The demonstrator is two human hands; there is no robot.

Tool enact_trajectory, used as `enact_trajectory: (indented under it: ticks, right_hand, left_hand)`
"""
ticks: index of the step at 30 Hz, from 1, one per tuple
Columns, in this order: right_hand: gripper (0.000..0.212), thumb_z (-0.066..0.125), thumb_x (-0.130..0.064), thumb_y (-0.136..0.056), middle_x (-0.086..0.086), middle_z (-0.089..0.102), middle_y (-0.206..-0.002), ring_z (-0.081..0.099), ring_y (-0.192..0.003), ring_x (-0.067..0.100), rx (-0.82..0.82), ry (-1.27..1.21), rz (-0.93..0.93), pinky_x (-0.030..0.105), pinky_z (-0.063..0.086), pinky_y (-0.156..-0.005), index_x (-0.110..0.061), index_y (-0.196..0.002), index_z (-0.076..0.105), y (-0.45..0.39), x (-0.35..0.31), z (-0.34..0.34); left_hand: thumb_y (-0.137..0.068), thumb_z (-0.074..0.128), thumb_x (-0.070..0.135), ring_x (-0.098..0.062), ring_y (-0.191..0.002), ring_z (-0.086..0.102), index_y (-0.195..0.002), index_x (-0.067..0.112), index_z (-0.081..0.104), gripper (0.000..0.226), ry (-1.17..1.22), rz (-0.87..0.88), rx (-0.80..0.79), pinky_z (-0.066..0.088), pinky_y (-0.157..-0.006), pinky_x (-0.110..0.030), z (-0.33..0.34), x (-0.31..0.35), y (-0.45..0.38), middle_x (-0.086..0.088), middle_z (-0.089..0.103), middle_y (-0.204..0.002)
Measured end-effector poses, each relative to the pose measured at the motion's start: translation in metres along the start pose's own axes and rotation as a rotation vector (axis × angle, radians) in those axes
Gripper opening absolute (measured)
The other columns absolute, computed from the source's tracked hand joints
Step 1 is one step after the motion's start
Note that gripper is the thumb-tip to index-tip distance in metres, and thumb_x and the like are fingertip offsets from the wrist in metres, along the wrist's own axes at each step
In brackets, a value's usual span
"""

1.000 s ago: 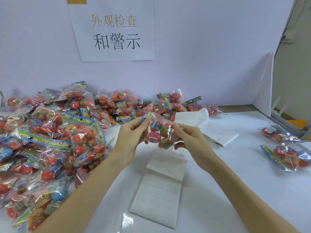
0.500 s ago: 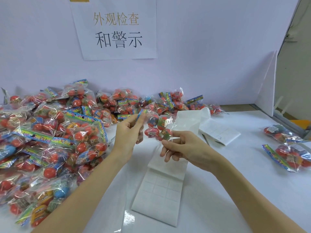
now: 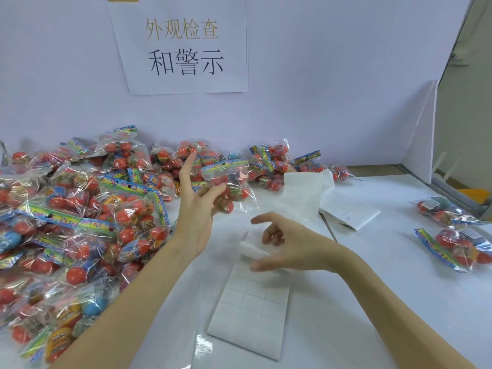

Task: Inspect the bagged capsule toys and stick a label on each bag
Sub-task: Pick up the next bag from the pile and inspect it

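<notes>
My left hand (image 3: 197, 209) holds one clear bag of red capsule toys (image 3: 230, 182) up above the table, middle fingers curled round its lower part and the index finger pointing up. My right hand (image 3: 290, 246) hovers low over the white label sheet (image 3: 250, 312), fingers loosely spread and blurred. A curled white flap (image 3: 253, 250) of the sheet's top lies between its thumb and fingers; no grip on it shows. A large pile of bagged capsule toys (image 3: 80, 222) fills the left side.
Two bags (image 3: 452, 246) lie apart at the right edge of the table. A second white sheet pad (image 3: 351, 211) and a loose white backing strip (image 3: 300, 193) lie behind my right hand. A paper sign (image 3: 183, 46) hangs on the back wall.
My right hand has let go of the bag and dropped down to the label sheet. My left hand alone now carries the bag, raised and shifted slightly left.
</notes>
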State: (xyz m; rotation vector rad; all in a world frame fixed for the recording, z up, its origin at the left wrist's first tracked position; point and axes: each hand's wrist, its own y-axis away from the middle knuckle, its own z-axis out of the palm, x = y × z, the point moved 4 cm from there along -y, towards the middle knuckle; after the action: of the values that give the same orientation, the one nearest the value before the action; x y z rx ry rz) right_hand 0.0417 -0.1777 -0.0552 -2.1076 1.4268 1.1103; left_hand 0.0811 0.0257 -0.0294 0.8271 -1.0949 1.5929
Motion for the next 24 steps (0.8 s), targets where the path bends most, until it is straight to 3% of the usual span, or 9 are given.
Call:
enact_trajectory:
  ticks: [2,4,6,8,11,14,19,22,24]
  right_hand:
    - [0.080,0.087,-0.067,-0.062,-0.017,0.059,-0.112,0.053,-0.095,-0.009,-0.046,0.069,-0.026,0.015,0.044,-0.088,-0.050,-0.131,0.051,0.001,-0.001,0.002]
    - [0.050,0.089,-0.045,-0.077,-0.014,0.065,-0.108,0.059,-0.091,-0.003,0.020,0.029,-0.059,0.023,0.051,-0.090,-0.040,-0.119,0.061,-0.001,-0.004,-0.002]
    - [0.023,0.085,-0.027,-0.086,-0.009,0.073,-0.098,0.066,-0.087,0.006,0.105,-0.038,-0.106,0.032,0.056,-0.090,-0.028,-0.103,0.069,-0.001,-0.007,-0.009]
    - [0.008,0.082,-0.022,-0.090,-0.006,0.077,-0.089,0.070,-0.083,0.009,0.182,-0.096,-0.151,0.032,0.058,-0.085,-0.022,-0.091,0.074,-0.001,-0.008,-0.016]
    - [0.009,0.080,-0.027,-0.091,-0.009,0.077,-0.084,0.070,-0.080,0.006,0.313,-0.145,-0.145,0.025,0.055,-0.076,-0.029,-0.082,0.077,-0.001,-0.008,-0.025]
    - [0.010,0.079,-0.027,-0.091,-0.011,0.077,-0.085,0.070,-0.083,0.006,0.471,-0.202,-0.170,0.026,0.054,-0.080,-0.031,-0.082,0.080,-0.001,-0.006,-0.033]
    - [0.008,0.075,-0.027,-0.096,-0.011,0.077,-0.093,0.069,-0.089,0.002,0.562,-0.206,-0.209,0.016,0.051,-0.077,-0.029,-0.101,0.079,0.001,-0.008,-0.039]
    - [0.029,0.075,-0.028,-0.094,-0.005,0.075,-0.107,0.072,-0.096,0.013,0.554,-0.244,-0.211,0.025,0.056,-0.083,-0.023,-0.123,0.068,-0.001,-0.007,-0.039]
    - [0.039,0.080,-0.020,-0.091,-0.001,0.077,-0.101,0.073,-0.092,0.015,0.508,-0.279,-0.204,0.025,0.058,-0.084,-0.021,-0.126,0.064,-0.001,-0.004,-0.039]
  left_hand:
    - [-0.104,0.053,-0.002,-0.028,-0.081,0.056,-0.136,0.044,0.059,0.057,-0.182,0.068,-0.017,0.051,-0.074,-0.039,0.000,0.003,-0.001,-0.019,0.062,-0.108]
    - [-0.105,0.048,-0.002,-0.018,-0.084,0.059,-0.116,0.027,0.075,0.041,-0.396,0.122,-0.029,0.050,-0.075,-0.033,0.002,0.005,0.002,-0.014,0.066,-0.116]
    - [-0.104,0.045,-0.006,-0.005,-0.080,0.060,-0.095,0.014,0.081,0.042,-0.512,0.122,-0.013,0.051,-0.071,-0.025,0.003,0.003,0.005,-0.008,0.063,-0.110]
    - [-0.104,0.045,-0.008,-0.001,-0.077,0.065,-0.092,0.006,0.080,0.040,-0.539,0.101,-0.024,0.051,-0.068,-0.022,0.006,0.001,0.006,-0.006,0.054,-0.113]
    - [-0.103,0.053,-0.004,-0.005,-0.086,0.068,-0.100,0.008,0.078,0.028,-0.582,0.087,-0.133,0.051,-0.074,-0.022,0.012,-0.002,0.010,-0.006,0.049,-0.121]
    - [-0.098,0.069,0.016,-0.001,-0.096,0.061,-0.104,0.010,0.078,0.013,-0.643,0.068,-0.306,0.050,-0.085,-0.018,0.021,-0.009,0.016,-0.006,0.046,-0.128]
    - [-0.087,0.080,0.027,-0.006,-0.100,0.062,-0.083,0.015,0.075,0.013,-0.668,0.123,-0.372,0.049,-0.082,-0.014,0.024,-0.013,0.018,-0.002,0.052,-0.125]
    - [-0.092,0.075,0.028,-0.016,-0.088,0.061,-0.069,0.018,0.064,0.027,-0.679,0.166,-0.249,0.055,-0.081,-0.036,0.018,-0.014,0.011,0.001,0.053,-0.108]
    - [-0.096,0.069,0.032,-0.022,-0.092,0.059,-0.065,0.017,0.058,0.036,-0.690,0.137,-0.159,0.057,-0.084,-0.053,0.012,-0.015,0.006,-0.003,0.051,-0.104]
